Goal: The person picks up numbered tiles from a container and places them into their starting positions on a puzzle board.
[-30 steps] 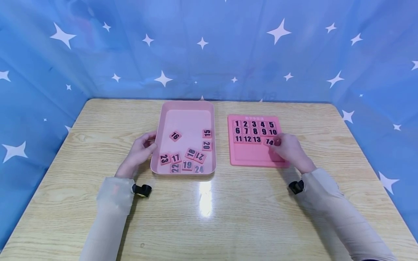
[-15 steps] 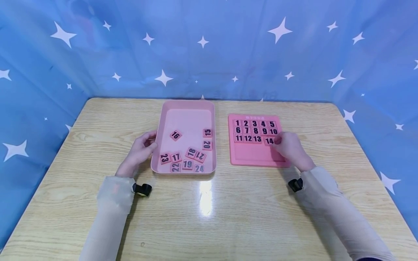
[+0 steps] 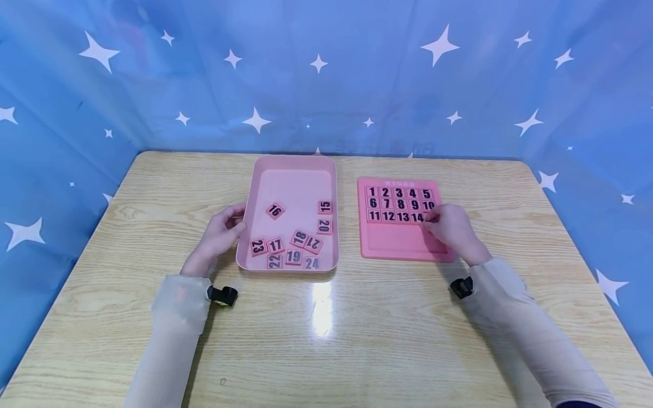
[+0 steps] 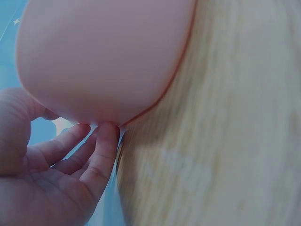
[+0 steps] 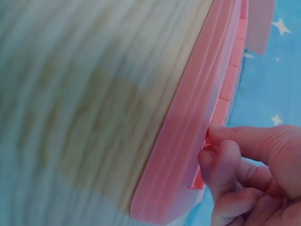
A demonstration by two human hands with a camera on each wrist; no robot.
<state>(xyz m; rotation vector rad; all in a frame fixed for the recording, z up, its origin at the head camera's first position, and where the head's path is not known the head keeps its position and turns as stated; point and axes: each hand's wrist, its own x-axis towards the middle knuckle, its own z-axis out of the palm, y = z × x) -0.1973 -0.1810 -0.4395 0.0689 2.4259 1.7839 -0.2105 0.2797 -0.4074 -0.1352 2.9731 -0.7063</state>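
My left hand (image 3: 216, 238) holds the left side of a pink tray (image 3: 296, 184), its fingertips (image 4: 109, 129) against the wall in the left wrist view. Loose numbered tiles lie in the tray, such as 16 (image 3: 274, 211), 15 (image 3: 325, 207) and 20 (image 3: 324, 226). Right of it is a pink number puzzle board (image 3: 400, 245), with tiles 1 to 13 in order. My right hand (image 3: 456, 231) pinches tile 14 (image 3: 416, 217) at its right edge, beside tile 13 (image 3: 403, 217) in the third row. The fingers partly cover the spot right of 14.
Tray and board stand apart on a wooden table (image 3: 316, 351). More loose tiles, among them 23 (image 3: 258, 246), 17 (image 3: 276, 245) and 24 (image 3: 312, 263), lie near the tray's front. A blue curtain with white stars (image 3: 204, 85) hangs behind the table.
Tile 14, tilted and slightly off the row a second ago, has straightened and moved left and up against tile 13. My left hand and the tray have stayed put.
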